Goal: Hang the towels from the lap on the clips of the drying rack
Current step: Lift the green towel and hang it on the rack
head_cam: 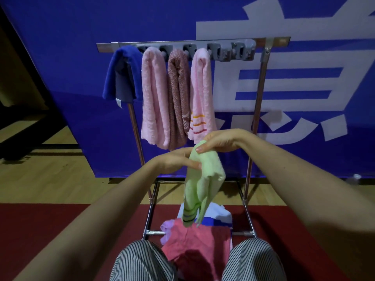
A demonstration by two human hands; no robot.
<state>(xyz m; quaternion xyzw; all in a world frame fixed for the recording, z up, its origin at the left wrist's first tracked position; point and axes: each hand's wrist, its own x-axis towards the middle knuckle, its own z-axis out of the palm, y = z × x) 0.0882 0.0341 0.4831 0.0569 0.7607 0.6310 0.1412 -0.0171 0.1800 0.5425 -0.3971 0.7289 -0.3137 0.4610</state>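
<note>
Pinching a soft green terry towel (pixel 203 179), both hands' fingers (pixel 199 149) grip its bunched top.

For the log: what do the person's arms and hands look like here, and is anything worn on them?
Both forearms are bare up to the frame edge, with no sleeves showing. The left hand and right hand have no gloves, and no rings, watch or bracelets can be seen. Fingernails look short and unpainted. Lower down, the legs wear finely striped trousers.

Large white characters, cropped and unreadable, on the blue banner (pixel 81 57).
</note>
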